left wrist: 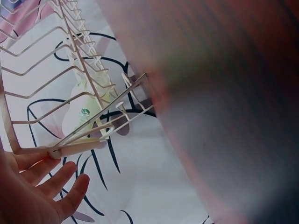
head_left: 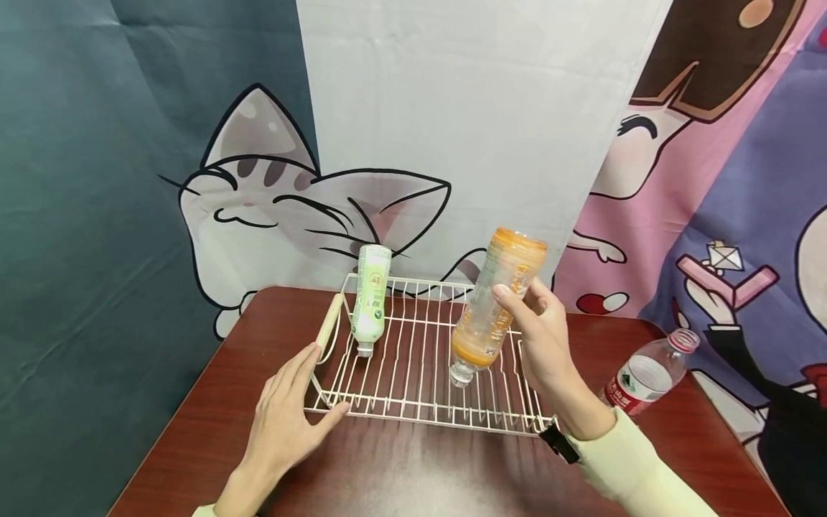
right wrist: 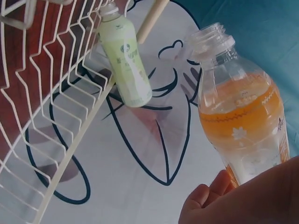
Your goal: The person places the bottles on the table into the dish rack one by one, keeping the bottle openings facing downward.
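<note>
My right hand (head_left: 543,337) grips a clear plastic bottle (head_left: 494,301) with orange bands, neck down and tilted, over the right part of a white wire dish rack (head_left: 413,413). In the right wrist view the open mouth of that orange-banded bottle (right wrist: 243,107) shows no cap. A light green bottle (head_left: 371,294) stands upside down in the rack's left side, neck between the wires. My left hand (head_left: 284,413) rests at the rack's front left corner, fingers extended beside its pale handle (head_left: 330,322). Those fingertips (left wrist: 51,161) lie right by the handle's end in the left wrist view.
An uncapped clear bottle with a red label (head_left: 649,373) is on the dark red-brown table (head_left: 213,402), right of the rack and beside my right forearm. Behind the table hangs a cartoon-printed cloth (head_left: 484,108).
</note>
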Motion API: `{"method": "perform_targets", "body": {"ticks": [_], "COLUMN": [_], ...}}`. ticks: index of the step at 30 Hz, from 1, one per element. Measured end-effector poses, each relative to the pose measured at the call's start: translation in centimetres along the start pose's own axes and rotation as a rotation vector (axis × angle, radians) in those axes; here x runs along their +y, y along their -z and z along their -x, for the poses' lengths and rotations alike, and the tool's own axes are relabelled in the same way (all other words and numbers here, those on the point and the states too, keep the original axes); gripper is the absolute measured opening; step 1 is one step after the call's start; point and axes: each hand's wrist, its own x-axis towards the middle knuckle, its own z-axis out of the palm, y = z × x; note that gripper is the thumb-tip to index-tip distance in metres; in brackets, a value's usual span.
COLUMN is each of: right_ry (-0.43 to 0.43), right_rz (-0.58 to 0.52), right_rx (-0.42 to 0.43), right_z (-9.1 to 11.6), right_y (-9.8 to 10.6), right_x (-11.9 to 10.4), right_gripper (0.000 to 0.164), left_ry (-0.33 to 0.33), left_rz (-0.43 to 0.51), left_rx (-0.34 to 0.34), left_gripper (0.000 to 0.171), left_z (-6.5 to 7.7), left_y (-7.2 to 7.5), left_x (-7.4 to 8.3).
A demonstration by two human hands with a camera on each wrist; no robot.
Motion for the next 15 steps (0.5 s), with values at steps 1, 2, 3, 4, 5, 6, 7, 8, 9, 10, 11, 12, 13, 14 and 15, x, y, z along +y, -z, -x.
{"method": "perform_targets", "body": {"ticks": [1, 2, 3, 4, 5, 6, 7, 8, 9, 10, 11, 12, 13, 14, 15], "right_ry": [-0.012, -0.022, -0.029, -0.034, -0.038, -0.042, -0.047, -0.056, -0.067, -0.079, -0.089, -0.098, -0.108, -0.114, -0.117], "right_rz": [0.008, 0.015, 0.022, 0.022, 0.024, 0.029, 0.034, 0.038, 0.041, 0.049, 0.062, 0.076, 0.087, 0.094, 0.103], "right_rx": [-0.012, -0.022, -0.035, -0.050, -0.064, -0.075, -0.087, -0.096, -0.103, -0.105, -0.104, -0.104, -0.109, -0.114, -0.121], "right_z": [-0.2, -0.4, -0.7, -1.0, -1.3, -1.7, -2.1, -2.5, -2.9, -3.3, -3.6, -4.0, -4.3, -4.6, -4.8], "right_y": [-0.2, -0.4, -0.6, -0.9, -1.1, -1.3, -1.5, -1.6, -1.8, -2.0, -2.1, -2.3, -2.4, -2.6, -2.9], "right_x": [0.1, 0.1, 0.2, 0.4, 0.5, 0.8, 1.0, 1.3, 1.6, 2.0, 2.2, 2.5, 2.7, 2.9, 3.0], "right_gripper": [0.036, 0.037, 0.037, 0.039, 0.040, 0.042, 0.043, 0.044, 0.045, 0.047, 0.048, 0.049, 0.050, 0.052, 0.053], "left_ry": [0.001, 0.004, 0.010, 0.019, 0.031, 0.046, 0.061, 0.077, 0.092, 0.105, 0.113, 0.122, 0.125, 0.128, 0.131], "left_rz": [-0.002, -0.003, -0.004, -0.004, -0.003, -0.001, 0.003, 0.008, 0.010, 0.013, 0.014, 0.016, 0.017, 0.016, 0.015], "left_rx": [-0.002, -0.008, -0.015, -0.023, -0.031, -0.041, -0.050, -0.059, -0.067, -0.075, -0.082, -0.088, -0.093, -0.097, -0.101], "left_gripper": [0.097, 0.097, 0.097, 0.098, 0.098, 0.098, 0.098, 0.097, 0.097, 0.097, 0.096, 0.096, 0.096, 0.096, 0.096], "left_z": [0.0, 0.0, 0.0, 0.0, 0.0, -0.1, -0.1, -0.1, -0.1, -0.1, -0.1, -0.1, -0.1, -0.1, -0.1], "left_y": [0.0, 0.1, 0.1, 0.2, 0.2, 0.2, 0.3, 0.3, 0.4, 0.4, 0.5, 0.6, 0.6, 0.7, 0.8], "left_x": [0.0, 0.1, 0.1, 0.2, 0.2, 0.3, 0.4, 0.5, 0.6, 0.7, 0.8, 0.8, 0.9, 1.0, 1.0]}}
